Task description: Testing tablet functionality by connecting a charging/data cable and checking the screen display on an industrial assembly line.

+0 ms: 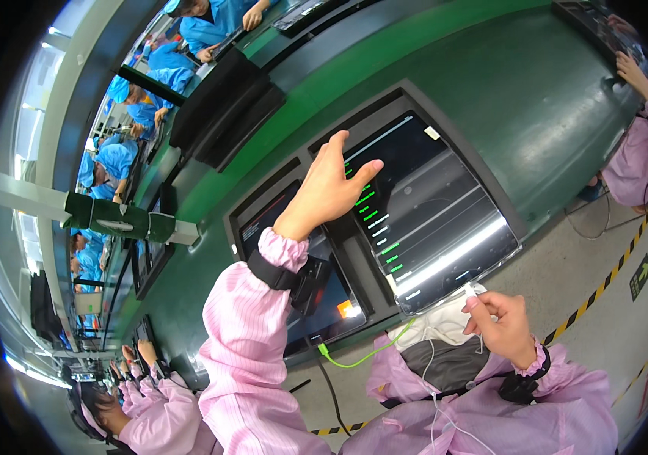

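My left hand [327, 186] is over the left edge of a large tablet [445, 205], fingers stretched and thumb apart, holding nothing. The tablet's dark screen carries lines of green and white text. At its near edge my right hand [502, 326] pinches a white cable plug [474, 290] between thumb and fingers; I cannot tell if it sits in the port. Thin white cord [431, 356] hangs below across my lap. A second tablet [339, 284], partly behind my left arm, lies to the left, with a green cable [354, 362] at its near edge.
Both tablets lie in black foam trays [491, 186] on a green bench [506, 83]. A stack of black trays [229, 110] stands farther back. A post wrapped in dark green [115, 216] is at left. Co-workers in blue [214, 26] and pink [635, 167] sit around.
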Motion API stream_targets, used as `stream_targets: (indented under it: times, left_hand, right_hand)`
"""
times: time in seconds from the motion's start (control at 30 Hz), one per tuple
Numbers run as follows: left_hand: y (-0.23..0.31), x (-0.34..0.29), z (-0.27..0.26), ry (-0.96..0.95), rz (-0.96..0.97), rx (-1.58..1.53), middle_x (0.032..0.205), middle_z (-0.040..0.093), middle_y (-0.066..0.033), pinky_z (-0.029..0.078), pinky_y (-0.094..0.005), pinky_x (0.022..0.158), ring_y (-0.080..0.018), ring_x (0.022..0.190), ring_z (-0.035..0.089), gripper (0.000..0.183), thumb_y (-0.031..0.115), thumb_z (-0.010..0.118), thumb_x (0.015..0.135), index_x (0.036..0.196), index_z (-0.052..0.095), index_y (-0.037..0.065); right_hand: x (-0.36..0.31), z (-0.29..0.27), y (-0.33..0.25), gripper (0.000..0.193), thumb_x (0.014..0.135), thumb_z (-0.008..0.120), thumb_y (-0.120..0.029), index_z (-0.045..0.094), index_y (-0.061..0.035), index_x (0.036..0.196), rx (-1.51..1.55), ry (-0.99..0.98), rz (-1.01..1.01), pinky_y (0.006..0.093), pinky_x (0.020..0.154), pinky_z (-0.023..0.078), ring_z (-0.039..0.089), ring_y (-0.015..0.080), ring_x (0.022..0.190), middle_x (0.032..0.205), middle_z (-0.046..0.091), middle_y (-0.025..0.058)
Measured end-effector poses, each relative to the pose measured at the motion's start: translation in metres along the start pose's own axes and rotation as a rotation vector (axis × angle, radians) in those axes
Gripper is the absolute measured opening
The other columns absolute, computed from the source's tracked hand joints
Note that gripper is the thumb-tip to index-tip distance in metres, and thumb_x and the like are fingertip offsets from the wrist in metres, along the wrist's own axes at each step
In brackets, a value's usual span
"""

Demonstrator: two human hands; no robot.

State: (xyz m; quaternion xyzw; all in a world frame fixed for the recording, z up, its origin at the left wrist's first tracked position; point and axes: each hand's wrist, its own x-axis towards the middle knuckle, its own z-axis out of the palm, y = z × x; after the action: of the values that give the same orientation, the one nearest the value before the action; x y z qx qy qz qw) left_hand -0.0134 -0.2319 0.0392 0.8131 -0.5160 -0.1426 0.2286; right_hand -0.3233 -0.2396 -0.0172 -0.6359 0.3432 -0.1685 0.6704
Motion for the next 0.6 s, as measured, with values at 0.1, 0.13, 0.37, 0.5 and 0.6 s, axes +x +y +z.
stream_targets:
  times: [0.1, 0.13, 0.37, 0.5, 0.6]
  left_hand:
    - [-0.005, 0.010, 0.005, -0.016, -0.027, 0.033, 0.125, 0.043, -0.0324, 0.036, -0.0391, 0.099, -0.0378, 0.120, 0.043, 0.074, 0.043, 0.060, 0.083, 0.129, 0.032, -0.008]
    - [-0.007, 0.011, 0.006, -0.045, -0.059, 0.043, 0.126, 0.043, -0.0321, 0.035, -0.0394, 0.100, -0.0376, 0.121, 0.042, 0.076, 0.045, 0.060, 0.083, 0.130, 0.031, -0.008]
    - [-0.016, 0.004, 0.004, -0.123, -0.028, -0.053, 0.132, 0.036, -0.0304, 0.030, -0.0426, 0.104, -0.0379, 0.126, 0.033, 0.097, 0.056, 0.065, 0.073, 0.131, 0.027, -0.011]
    - [-0.017, 0.001, 0.000, -0.188, -0.028, -0.029, 0.136, 0.030, -0.0290, 0.025, -0.0431, 0.106, -0.0374, 0.129, 0.027, 0.106, 0.060, 0.069, 0.065, 0.134, 0.025, -0.009]
    - [-0.016, -0.001, -0.001, -0.221, -0.034, -0.011, 0.136, 0.029, -0.0293, 0.023, -0.0437, 0.107, -0.0382, 0.130, 0.026, 0.112, 0.061, 0.071, 0.061, 0.135, 0.023, -0.008]
  right_hand:
    - [0.002, -0.001, 0.001, 0.020, 0.086, 0.057, -0.011, 0.063, 0.0058, 0.077, 0.050, -0.002, 0.019, 0.0221, 0.049, 0.045, 0.061, 0.0094, 0.053, 0.057, 0.063, 0.0096]
    - [0.003, -0.001, 0.001, 0.021, 0.086, 0.057, -0.012, 0.063, 0.0059, 0.076, 0.061, 0.007, 0.011, 0.0220, 0.049, 0.045, 0.061, 0.0096, 0.053, 0.058, 0.063, 0.0093]
    - [0.003, 0.006, -0.003, 0.025, 0.087, 0.056, -0.013, 0.061, 0.0069, 0.074, 0.088, -0.021, 0.034, 0.0215, 0.049, 0.046, 0.061, 0.0103, 0.053, 0.057, 0.062, 0.0090]
    - [0.005, 0.005, -0.005, 0.029, 0.089, 0.054, -0.014, 0.060, 0.0076, 0.071, 0.182, -0.025, 0.098, 0.0208, 0.048, 0.046, 0.059, 0.0107, 0.052, 0.056, 0.062, 0.0099]
    - [0.007, 0.003, -0.004, 0.030, 0.089, 0.053, -0.014, 0.060, 0.0075, 0.071, 0.204, -0.026, 0.112, 0.0203, 0.048, 0.045, 0.058, 0.0101, 0.050, 0.056, 0.062, 0.0100]
